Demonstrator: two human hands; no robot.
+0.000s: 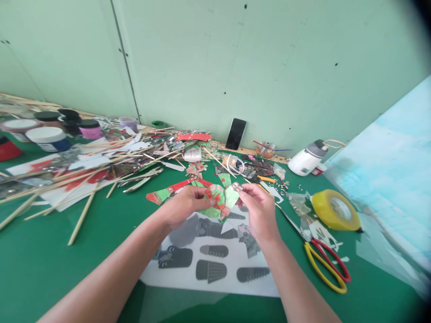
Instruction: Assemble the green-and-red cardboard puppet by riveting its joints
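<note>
Closely, the left hand and right hand face each other over a green table, with a patterned green and red cutout between them. The left thumb and fingers are pinched on its left side; the right fingertips are pinched together at the pale green part on the other side.

Below both hands lies a white sheet printed with dark grey shapes. Left of the left hand, long thin sticks sprawl over paper scraps, with paint jars farther off beyond them. Pliers lie nearer that hand. Just right of the right hand are scissors with red and yellow handles, then a roll of yellow tape. Beyond the hands, a phone leans against a pale green wall, and a white bottle lies tilted to its right. Far right of the right hand stands a light-blue panel.
</note>
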